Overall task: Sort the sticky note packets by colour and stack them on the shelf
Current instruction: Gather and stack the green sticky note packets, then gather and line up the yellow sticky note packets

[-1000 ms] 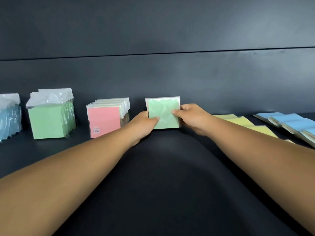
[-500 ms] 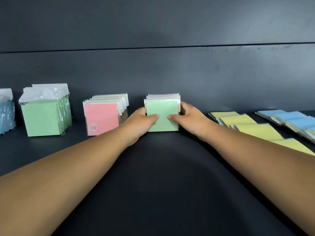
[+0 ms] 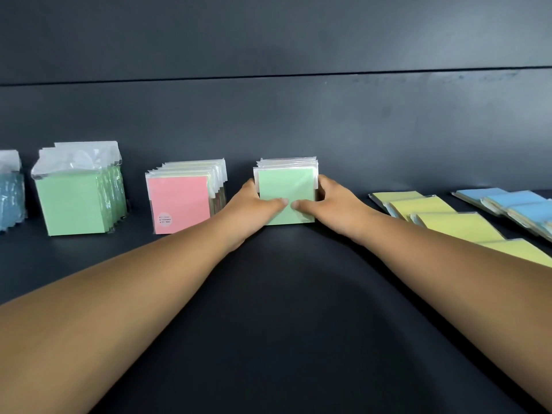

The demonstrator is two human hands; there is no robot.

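Squeeze upright bundle of pale green cellophane-wrapped sticky note packets point(image 3: 286, 192) evenly, left hand point(image 3: 254, 204) and right hand point(image 3: 330, 204) both clamped, edges flush.

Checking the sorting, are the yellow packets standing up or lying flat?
Lying flat: the yellow packets overlap in a row, faces up, on the shelf.

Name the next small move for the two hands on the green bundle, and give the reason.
Probably carry the green bundle leftward to the green stack. The left hand and right hand grip its sides, and it stands apart from its colour, with the pink stack between them. Yellow packets and blue packets lie flat, unsorted.
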